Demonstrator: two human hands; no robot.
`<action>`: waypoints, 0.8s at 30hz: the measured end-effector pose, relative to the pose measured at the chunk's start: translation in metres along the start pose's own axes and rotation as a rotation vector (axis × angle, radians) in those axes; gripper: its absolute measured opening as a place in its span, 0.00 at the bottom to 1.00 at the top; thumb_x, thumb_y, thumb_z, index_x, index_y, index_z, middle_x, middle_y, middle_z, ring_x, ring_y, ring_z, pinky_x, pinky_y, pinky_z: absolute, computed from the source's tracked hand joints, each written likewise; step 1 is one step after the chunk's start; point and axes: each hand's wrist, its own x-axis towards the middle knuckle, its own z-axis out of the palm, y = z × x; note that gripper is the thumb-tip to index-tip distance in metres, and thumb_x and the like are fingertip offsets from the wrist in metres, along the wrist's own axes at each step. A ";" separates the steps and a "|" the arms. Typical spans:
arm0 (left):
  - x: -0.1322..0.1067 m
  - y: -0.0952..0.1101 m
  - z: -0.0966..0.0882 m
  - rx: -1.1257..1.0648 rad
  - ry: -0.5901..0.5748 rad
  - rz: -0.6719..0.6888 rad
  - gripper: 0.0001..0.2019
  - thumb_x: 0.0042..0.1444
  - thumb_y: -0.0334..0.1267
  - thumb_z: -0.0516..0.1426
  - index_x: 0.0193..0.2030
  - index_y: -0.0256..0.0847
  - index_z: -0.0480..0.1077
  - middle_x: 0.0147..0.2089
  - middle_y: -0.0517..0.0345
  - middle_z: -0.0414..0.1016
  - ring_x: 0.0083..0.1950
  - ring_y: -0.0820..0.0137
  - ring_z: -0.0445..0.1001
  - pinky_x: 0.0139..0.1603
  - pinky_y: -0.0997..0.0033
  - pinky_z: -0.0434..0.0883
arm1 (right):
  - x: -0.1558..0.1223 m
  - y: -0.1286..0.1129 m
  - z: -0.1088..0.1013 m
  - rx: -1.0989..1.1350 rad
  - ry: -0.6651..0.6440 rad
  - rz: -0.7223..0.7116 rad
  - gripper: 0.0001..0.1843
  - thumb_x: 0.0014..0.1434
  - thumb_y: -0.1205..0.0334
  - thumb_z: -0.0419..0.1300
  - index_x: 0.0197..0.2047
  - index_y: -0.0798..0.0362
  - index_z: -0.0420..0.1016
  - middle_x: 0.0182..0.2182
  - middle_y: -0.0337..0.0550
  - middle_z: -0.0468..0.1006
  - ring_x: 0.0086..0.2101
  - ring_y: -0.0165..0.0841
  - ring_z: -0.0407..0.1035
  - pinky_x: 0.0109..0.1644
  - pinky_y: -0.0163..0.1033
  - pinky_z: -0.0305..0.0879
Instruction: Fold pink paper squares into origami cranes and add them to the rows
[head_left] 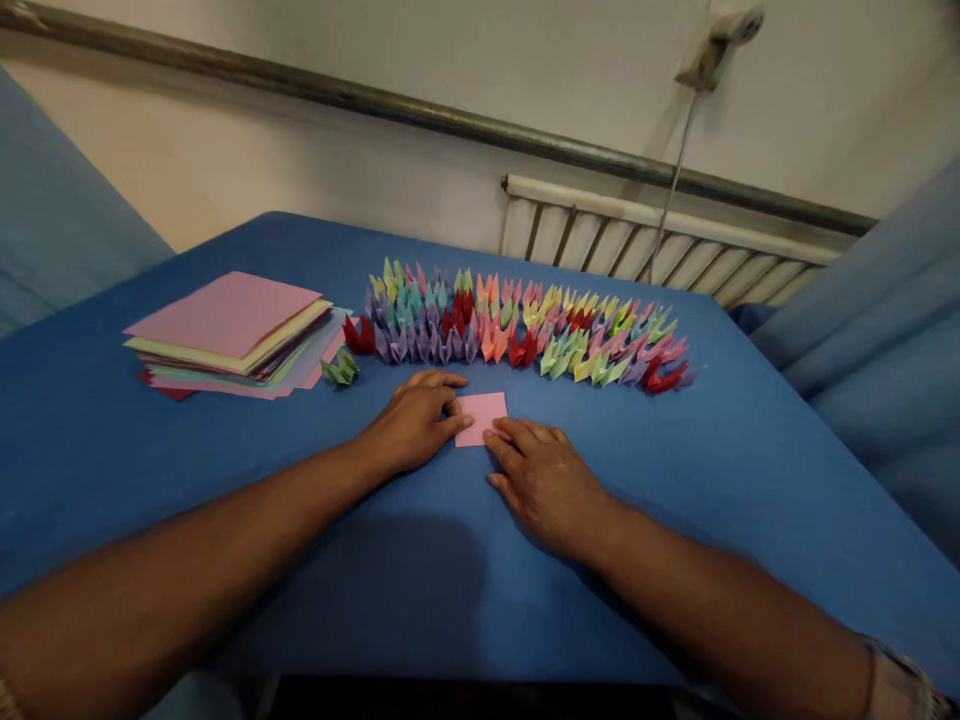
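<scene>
A small pink paper square lies flat on the blue-covered table between my two hands. My left hand is at its left edge, with the thumb on the paper and a bent finger close by; the other fingers reach past its upper left corner. At the lower right side, fingers of my right hand press on the paper, its thumb tucked low beside them. Just beyond the hands, folded paper cranes in many colours stand in close rows. One green crane sits apart at their left end.
On the left is a stack of coloured paper sheets, pink on top. The blue cloth covers the table. Behind it are a wall rail, a radiator and a hanging cord. Blue curtains flank both sides.
</scene>
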 end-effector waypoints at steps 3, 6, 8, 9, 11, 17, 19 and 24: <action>0.000 0.001 0.000 0.020 0.003 0.003 0.11 0.57 0.43 0.58 0.28 0.40 0.72 0.58 0.50 0.72 0.62 0.56 0.66 0.63 0.53 0.60 | -0.001 -0.002 -0.003 -0.021 -0.015 0.017 0.26 0.68 0.58 0.51 0.67 0.55 0.61 0.64 0.54 0.63 0.61 0.46 0.58 0.61 0.53 0.58; 0.001 0.003 0.000 0.032 0.005 -0.009 0.10 0.57 0.42 0.58 0.28 0.40 0.71 0.58 0.50 0.72 0.61 0.56 0.66 0.63 0.52 0.60 | -0.001 -0.004 -0.003 -0.036 -0.027 0.023 0.26 0.68 0.57 0.50 0.67 0.53 0.61 0.64 0.54 0.63 0.61 0.46 0.58 0.60 0.53 0.58; 0.001 0.003 0.000 0.036 0.011 -0.015 0.10 0.57 0.42 0.58 0.27 0.40 0.71 0.58 0.51 0.72 0.61 0.56 0.66 0.63 0.52 0.60 | -0.001 -0.004 -0.002 -0.034 -0.030 0.024 0.26 0.68 0.57 0.50 0.67 0.52 0.60 0.64 0.53 0.64 0.60 0.46 0.59 0.59 0.54 0.58; 0.001 0.004 0.001 0.039 0.014 -0.014 0.10 0.57 0.41 0.58 0.27 0.40 0.71 0.58 0.51 0.72 0.61 0.56 0.66 0.62 0.52 0.61 | -0.001 -0.003 -0.002 -0.032 -0.029 0.024 0.26 0.68 0.57 0.50 0.68 0.51 0.60 0.64 0.53 0.64 0.60 0.46 0.59 0.59 0.54 0.58; 0.002 0.004 0.001 0.044 0.021 -0.016 0.10 0.57 0.41 0.58 0.27 0.40 0.71 0.57 0.51 0.72 0.60 0.57 0.66 0.62 0.53 0.61 | 0.000 -0.003 -0.001 -0.030 -0.029 0.024 0.26 0.68 0.57 0.49 0.68 0.50 0.59 0.64 0.53 0.64 0.59 0.47 0.59 0.58 0.54 0.58; 0.001 0.003 0.001 0.055 0.015 -0.004 0.10 0.57 0.41 0.58 0.28 0.40 0.71 0.58 0.51 0.72 0.60 0.57 0.67 0.61 0.52 0.61 | 0.000 -0.003 -0.001 -0.027 -0.022 0.023 0.27 0.68 0.57 0.49 0.69 0.50 0.57 0.64 0.53 0.64 0.59 0.47 0.59 0.58 0.54 0.58; 0.001 0.002 0.000 0.047 0.010 0.020 0.09 0.57 0.41 0.58 0.29 0.40 0.71 0.58 0.51 0.72 0.60 0.57 0.67 0.62 0.53 0.61 | 0.000 -0.004 -0.001 -0.033 -0.023 0.027 0.27 0.68 0.57 0.48 0.69 0.51 0.57 0.64 0.53 0.63 0.60 0.47 0.59 0.58 0.54 0.58; 0.000 0.001 -0.001 0.021 0.004 0.028 0.09 0.57 0.42 0.58 0.29 0.40 0.71 0.58 0.51 0.72 0.61 0.57 0.66 0.62 0.52 0.61 | 0.000 -0.006 -0.001 -0.057 -0.040 0.025 0.27 0.69 0.58 0.46 0.68 0.57 0.58 0.66 0.54 0.62 0.61 0.48 0.57 0.59 0.54 0.58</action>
